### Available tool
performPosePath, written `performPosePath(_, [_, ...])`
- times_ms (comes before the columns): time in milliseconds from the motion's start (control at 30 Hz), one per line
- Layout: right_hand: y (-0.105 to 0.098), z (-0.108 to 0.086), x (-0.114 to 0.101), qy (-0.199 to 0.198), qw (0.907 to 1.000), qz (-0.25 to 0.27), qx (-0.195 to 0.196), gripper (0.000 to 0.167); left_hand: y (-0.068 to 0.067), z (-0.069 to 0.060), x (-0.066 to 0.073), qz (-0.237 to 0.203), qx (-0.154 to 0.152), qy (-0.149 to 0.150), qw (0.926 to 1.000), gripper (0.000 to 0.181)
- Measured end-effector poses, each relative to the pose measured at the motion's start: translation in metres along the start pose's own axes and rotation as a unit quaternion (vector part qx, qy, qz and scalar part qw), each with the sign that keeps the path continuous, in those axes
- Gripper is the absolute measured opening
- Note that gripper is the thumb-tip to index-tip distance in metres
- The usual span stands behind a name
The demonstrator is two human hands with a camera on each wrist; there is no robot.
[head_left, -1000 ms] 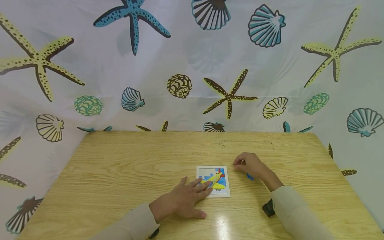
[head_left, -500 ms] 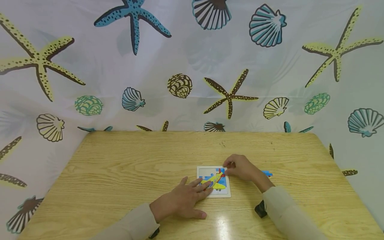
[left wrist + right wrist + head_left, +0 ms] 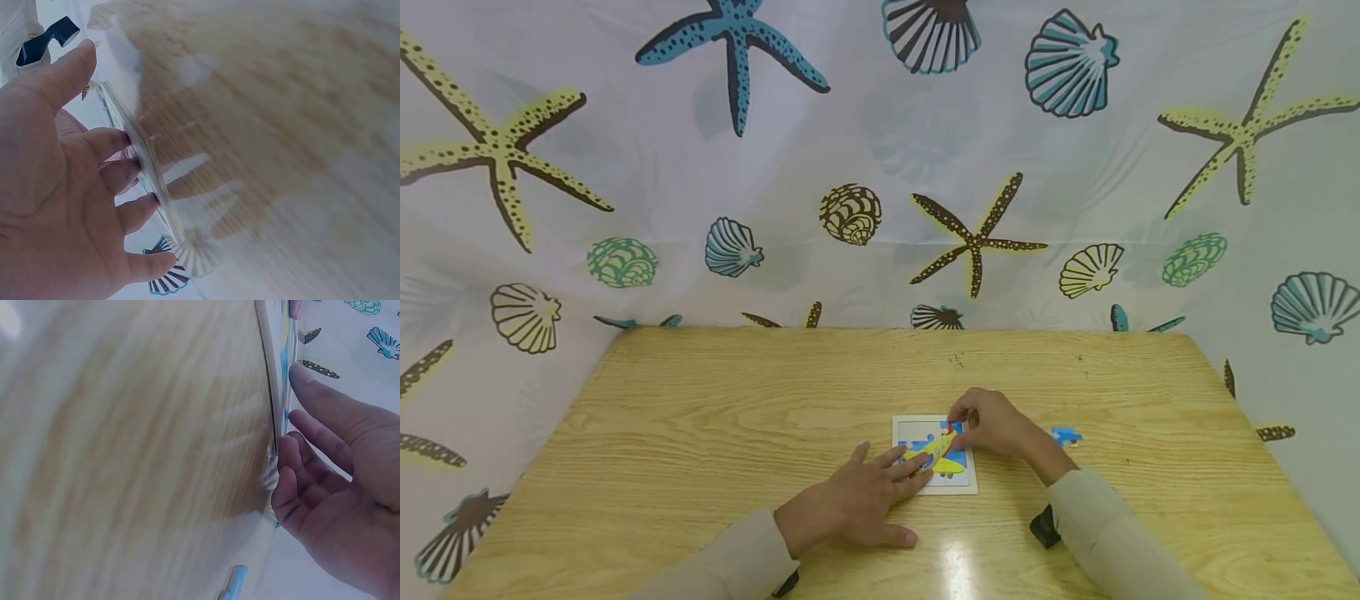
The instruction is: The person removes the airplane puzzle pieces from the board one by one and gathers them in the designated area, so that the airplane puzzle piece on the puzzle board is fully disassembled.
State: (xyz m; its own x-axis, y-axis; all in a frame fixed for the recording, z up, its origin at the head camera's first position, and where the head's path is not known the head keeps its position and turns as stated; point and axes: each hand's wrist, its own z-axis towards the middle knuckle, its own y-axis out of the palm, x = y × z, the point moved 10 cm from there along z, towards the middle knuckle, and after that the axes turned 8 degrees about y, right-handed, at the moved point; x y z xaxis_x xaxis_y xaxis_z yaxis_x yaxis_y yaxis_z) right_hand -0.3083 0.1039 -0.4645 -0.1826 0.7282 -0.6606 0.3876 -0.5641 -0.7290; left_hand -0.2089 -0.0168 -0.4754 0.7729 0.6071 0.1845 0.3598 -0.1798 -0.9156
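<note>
A small square jigsaw puzzle (image 3: 972,483) with a pale frame lies on the table, showing a yellow and red airplane on blue. Its upper left part is a bare pale patch. My left hand (image 3: 868,496) rests on the puzzle's lower left with fingers spread; in the left wrist view, the left hand (image 3: 69,187) has its fingertips over the puzzle edge. My right hand (image 3: 992,423) is at the upper right corner, thumb and index finger on either side of the red tail. In the right wrist view, the right hand (image 3: 337,469) touches the puzzle; whether it pinches a piece is unclear.
Loose blue puzzle pieces (image 3: 1065,436) lie on the wooden table (image 3: 722,400), right of the puzzle and beyond the right forearm. A white curtain (image 3: 880,150) printed with shells and starfish hangs behind the table and along both sides.
My right hand has moved left from the table beside the puzzle onto its upper right corner. The loose blue pieces have come into view from behind the right arm. The left hand stays put.
</note>
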Motion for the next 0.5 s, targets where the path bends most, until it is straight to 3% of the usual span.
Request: performPosePath(500, [0.0029, -0.0022, -0.0044, 0.001, 0.9995, -0.030, -0.009, 0.039, -0.0009, 0.0010, 0.0012, 0.011, 0.000, 0.004, 0.9999, 0.073])
